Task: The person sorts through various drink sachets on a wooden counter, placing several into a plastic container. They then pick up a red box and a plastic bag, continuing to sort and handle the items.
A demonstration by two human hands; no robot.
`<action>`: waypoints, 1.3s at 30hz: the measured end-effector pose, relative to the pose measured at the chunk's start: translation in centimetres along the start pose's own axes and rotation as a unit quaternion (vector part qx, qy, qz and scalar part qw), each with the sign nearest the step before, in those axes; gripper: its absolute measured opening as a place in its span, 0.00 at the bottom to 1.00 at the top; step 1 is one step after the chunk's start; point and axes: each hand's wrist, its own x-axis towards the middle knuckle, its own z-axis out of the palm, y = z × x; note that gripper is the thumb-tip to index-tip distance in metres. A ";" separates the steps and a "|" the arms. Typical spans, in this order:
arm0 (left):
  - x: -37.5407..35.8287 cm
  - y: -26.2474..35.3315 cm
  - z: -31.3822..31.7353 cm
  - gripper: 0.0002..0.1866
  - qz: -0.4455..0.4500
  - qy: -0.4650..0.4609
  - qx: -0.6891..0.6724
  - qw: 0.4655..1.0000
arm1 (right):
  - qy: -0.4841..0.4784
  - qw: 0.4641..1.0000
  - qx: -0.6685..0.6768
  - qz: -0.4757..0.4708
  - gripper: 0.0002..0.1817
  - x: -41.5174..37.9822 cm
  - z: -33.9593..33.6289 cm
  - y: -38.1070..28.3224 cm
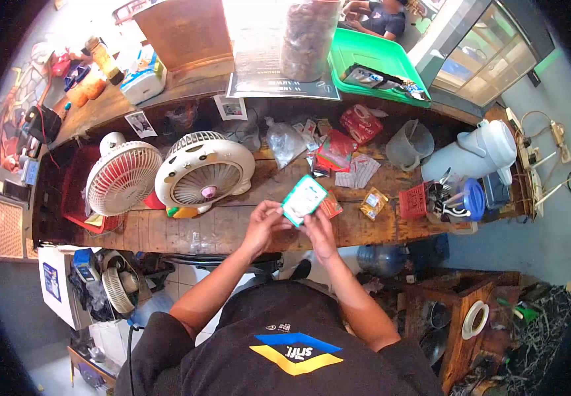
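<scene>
Between my two hands is a small flat packet (304,200) with a green edge and a pale middle, held tilted above the wooden counter. My left hand (265,225) pinches its lower left side. At its lower right edge, my right hand (318,232) grips it with fingers and thumb. Just behind the packet lies an orange-red sachet (331,206), partly covered by it. A yellow sachet (374,203) rests farther right on the counter. Several pale printed strips (358,173) and a red packet (335,150) lie beyond my hands.
Two fans, a white one (205,173) and a pink-bladed one (124,177), stand at left. A clear plastic bag (285,142), a plastic jug (409,144), a light-blue thermos (473,155) and a red cutlery basket (413,202) line the counter. A green tray (371,49) sits on the upper ledge.
</scene>
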 end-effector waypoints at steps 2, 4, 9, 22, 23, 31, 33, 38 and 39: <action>-0.3 0.3 0.3 0.09 -0.017 -0.028 0.000 0.999 | 0.014 0.999 0.030 0.002 0.25 0.7 0.4 -0.2; -0.4 -0.1 0.1 0.08 -0.029 -0.069 0.016 0.997 | 0.007 0.997 0.080 -0.001 0.26 1.2 1.7 -2.1; 1.5 -1.0 -0.4 0.09 -0.009 -0.117 0.111 0.987 | 0.048 0.985 0.160 -0.030 0.24 0.4 1.1 -3.0; 21.5 0.3 6.9 0.20 0.350 0.018 0.762 0.544 | 0.093 0.980 0.168 0.052 0.23 -1.3 -9.3 -4.6; 22.2 1.5 8.1 0.23 0.298 -0.014 0.769 0.565 | 0.084 0.981 0.164 0.057 0.23 -1.2 -9.9 -4.7; 31.1 1.3 8.4 0.32 0.111 0.067 0.882 0.453 | 0.031 0.970 0.219 0.101 0.25 -0.5 -14.5 -7.2; 31.4 1.8 8.4 0.32 0.083 0.079 0.903 0.415 | 0.023 0.972 0.208 0.105 0.25 -0.2 -15.6 -7.5; 31.7 1.9 5.3 0.25 0.154 0.114 0.828 0.527 | -0.004 0.973 0.195 0.122 0.25 0.8 -17.4 -7.2; 31.2 2.6 5.3 0.21 0.123 0.098 0.769 0.619 | 0.004 0.973 0.190 0.132 0.25 1.0 -17.5 -7.2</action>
